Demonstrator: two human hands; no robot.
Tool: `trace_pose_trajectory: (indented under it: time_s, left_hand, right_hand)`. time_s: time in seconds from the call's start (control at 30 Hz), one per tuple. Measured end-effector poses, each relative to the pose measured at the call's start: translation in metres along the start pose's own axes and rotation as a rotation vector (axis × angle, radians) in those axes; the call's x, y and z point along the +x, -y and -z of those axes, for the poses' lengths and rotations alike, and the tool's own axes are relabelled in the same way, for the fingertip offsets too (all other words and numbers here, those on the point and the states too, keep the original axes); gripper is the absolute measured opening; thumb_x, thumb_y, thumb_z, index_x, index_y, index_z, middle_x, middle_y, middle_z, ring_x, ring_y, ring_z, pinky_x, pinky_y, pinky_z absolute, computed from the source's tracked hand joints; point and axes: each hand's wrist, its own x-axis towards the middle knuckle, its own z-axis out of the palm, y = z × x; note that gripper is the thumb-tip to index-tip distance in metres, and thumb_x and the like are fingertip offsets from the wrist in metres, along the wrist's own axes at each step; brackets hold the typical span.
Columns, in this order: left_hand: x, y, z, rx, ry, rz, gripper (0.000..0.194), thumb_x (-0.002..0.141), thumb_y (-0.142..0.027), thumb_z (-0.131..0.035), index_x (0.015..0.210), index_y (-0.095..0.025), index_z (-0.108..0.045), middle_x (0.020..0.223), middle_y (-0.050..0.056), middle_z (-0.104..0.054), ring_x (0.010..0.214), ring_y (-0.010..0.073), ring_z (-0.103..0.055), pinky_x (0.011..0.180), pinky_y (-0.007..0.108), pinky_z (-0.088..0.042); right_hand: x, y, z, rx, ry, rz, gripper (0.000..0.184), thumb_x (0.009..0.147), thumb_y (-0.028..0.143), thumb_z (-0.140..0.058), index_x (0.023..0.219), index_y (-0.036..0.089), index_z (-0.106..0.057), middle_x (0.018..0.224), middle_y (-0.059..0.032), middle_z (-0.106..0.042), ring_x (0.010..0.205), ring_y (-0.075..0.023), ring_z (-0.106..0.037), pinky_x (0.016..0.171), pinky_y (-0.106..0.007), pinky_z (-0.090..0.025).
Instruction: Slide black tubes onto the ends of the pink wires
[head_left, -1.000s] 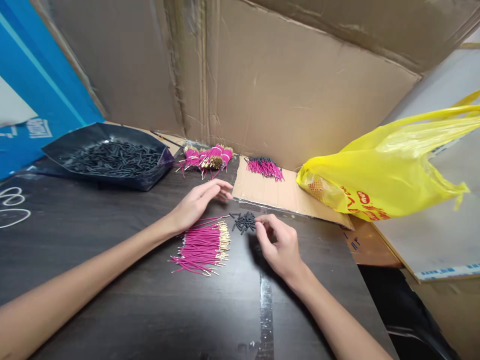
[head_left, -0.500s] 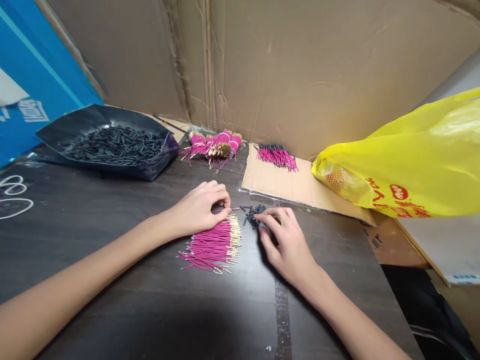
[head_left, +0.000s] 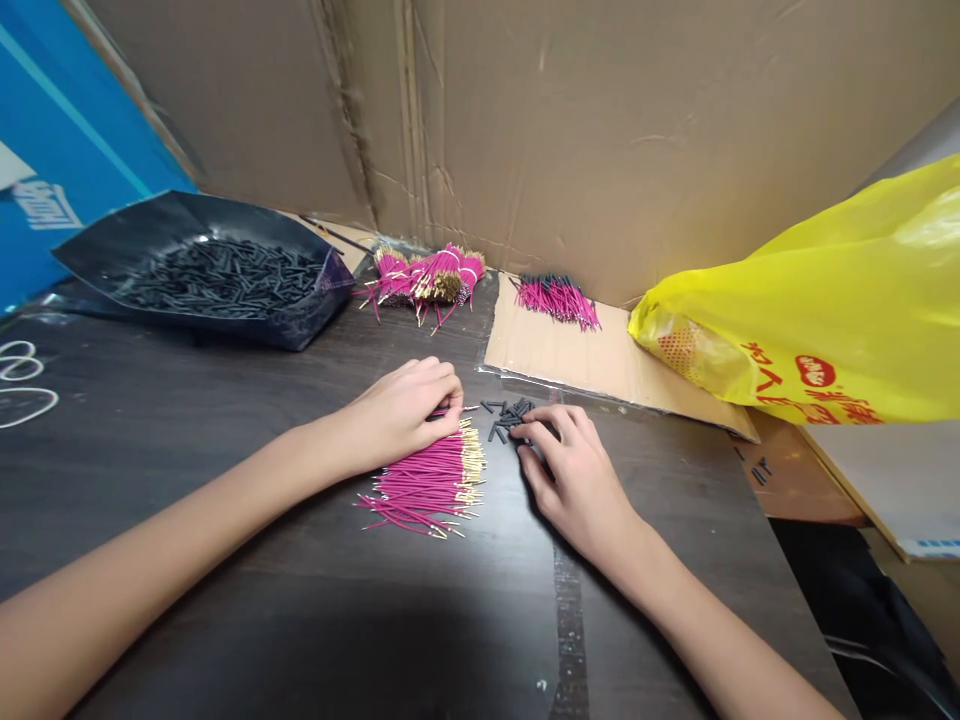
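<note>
The left hand (head_left: 412,410) is closed in a pinch on a thin wire (head_left: 471,408); the fingers hide most of it, leaving a short tip in sight. They also cover the upper part of the pink wires (head_left: 420,480), laid side by side on the worktop (head_left: 315,590). The right hand (head_left: 574,480) is half curled at the small pile of black tubes (head_left: 510,413), partly covering it; whether its fingertips have hold of a tube cannot be told. The yellow bag (head_left: 810,310) is cut off at the right and overlaps the cardboard sheet (head_left: 570,350). Worktop surface shows between the forearms, its right edge slanting past the right forearm. The black bag (head_left: 304,325) stands well apart, far left.
</note>
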Motion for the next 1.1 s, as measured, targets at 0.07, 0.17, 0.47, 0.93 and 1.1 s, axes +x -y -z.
trace_pose_trajectory:
  time_s: [0.07, 0.17, 0.47, 0.93, 1.1]
  left_hand:
    - [0.000, 0.002, 0.000, 0.020, -0.002, -0.014, 0.019, 0.096, -0.028, -0.044, 0.083, -0.019, -0.056, 0.089, 0.005, -0.059, 0.084, 0.0196, -0.052, 0.080, 0.034, -0.039]
    - [0.000, 0.004, 0.001, 0.044, -0.050, -0.041, 0.019, 0.099, -0.029, -0.044, 0.087, -0.019, -0.054, 0.091, 0.005, -0.060, 0.084, 0.0189, -0.053, 0.080, 0.033, -0.040]
    - [-0.003, -0.002, 0.001, 0.063, -0.328, -0.139, 0.020, 0.108, -0.026, -0.036, 0.104, -0.017, -0.053, 0.096, 0.005, -0.063, 0.083, 0.0164, -0.057, 0.079, 0.030, -0.044]
    - [-0.008, -0.032, 0.004, -0.073, -0.354, -0.099, 0.015, 0.105, -0.023, -0.045, 0.098, -0.016, -0.056, 0.087, 0.000, -0.060, 0.076, 0.0109, -0.056, 0.073, 0.025, -0.043]
    - [-0.010, -0.033, 0.003, -0.022, -0.378, -0.141, 0.014, 0.106, -0.020, -0.045, 0.097, -0.015, -0.056, 0.083, -0.001, -0.060, 0.070, 0.0093, -0.054, 0.068, 0.024, -0.042]
  right_hand:
    - [0.000, 0.000, 0.000, 0.002, -0.006, -0.003, 0.020, 0.102, 0.016, -0.052, 0.116, 0.019, -0.066, 0.121, -0.0122, -0.065, 0.116, -0.0267, -0.053, 0.100, -0.049, -0.051]
    - [0.000, 0.000, 0.001, 0.004, -0.002, -0.012, 0.020, 0.102, 0.017, -0.053, 0.118, 0.018, -0.065, 0.121, -0.0121, -0.065, 0.116, -0.0268, -0.053, 0.100, -0.049, -0.050]
    - [-0.001, 0.001, 0.002, -0.006, 0.024, -0.010, 0.021, 0.103, 0.018, -0.053, 0.120, 0.016, -0.065, 0.125, -0.0074, -0.068, 0.120, -0.0253, -0.053, 0.107, -0.047, -0.047]
    - [-0.001, -0.002, 0.003, 0.021, 0.020, 0.057, 0.022, 0.102, 0.012, -0.050, 0.117, 0.015, -0.067, 0.119, -0.0100, -0.070, 0.112, -0.0251, -0.056, 0.098, -0.046, -0.051]
    - [-0.003, -0.001, 0.004, 0.036, 0.017, 0.082, 0.022, 0.100, 0.009, -0.052, 0.117, 0.014, -0.066, 0.118, -0.0086, -0.070, 0.112, -0.0245, -0.056, 0.098, -0.044, -0.051]
